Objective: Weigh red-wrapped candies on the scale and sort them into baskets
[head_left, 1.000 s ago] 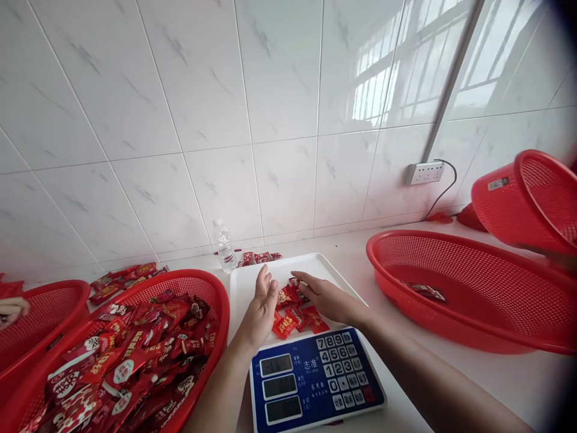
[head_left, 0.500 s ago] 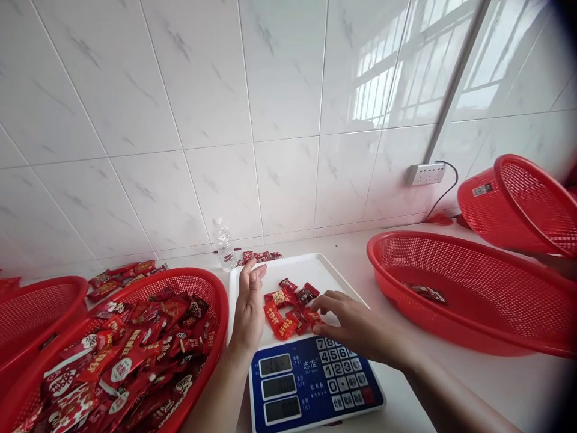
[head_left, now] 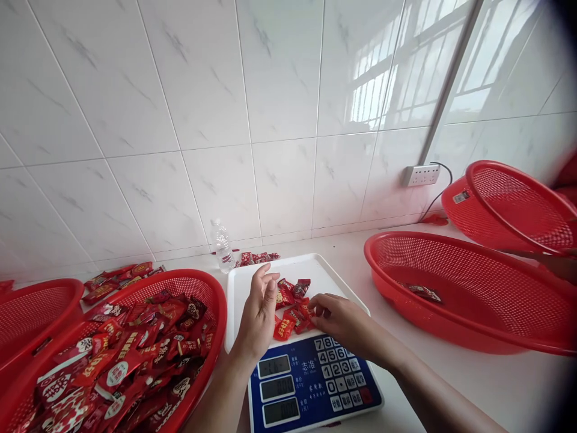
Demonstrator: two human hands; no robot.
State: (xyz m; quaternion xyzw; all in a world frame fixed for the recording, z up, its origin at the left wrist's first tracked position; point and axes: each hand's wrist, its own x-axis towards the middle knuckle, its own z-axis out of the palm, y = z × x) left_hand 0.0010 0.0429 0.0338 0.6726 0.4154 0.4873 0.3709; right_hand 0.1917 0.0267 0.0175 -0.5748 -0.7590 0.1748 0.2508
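A small pile of red candy packets (head_left: 292, 305) lies on the white tray (head_left: 315, 273) of a blue-faced digital scale (head_left: 311, 379). My left hand (head_left: 258, 316) stands on edge at the left of the pile, fingers stretched and slightly apart, touching the packets. My right hand (head_left: 340, 319) lies at the pile's right side, fingers curled over the nearest packets. A red mesh basket (head_left: 198, 288) at the left is heaped with many red packets.
A large red basket (head_left: 473, 288) on the right holds a single packet (head_left: 421, 293). Another red basket (head_left: 505, 204) is tilted above it, held by someone else's hand at the right edge. A water bottle (head_left: 222, 246), loose packets and a wall socket (head_left: 420, 174) are behind.
My hands have drawn closer together, bunching the packets on the tray. The tilted basket on the right has moved left and lower.
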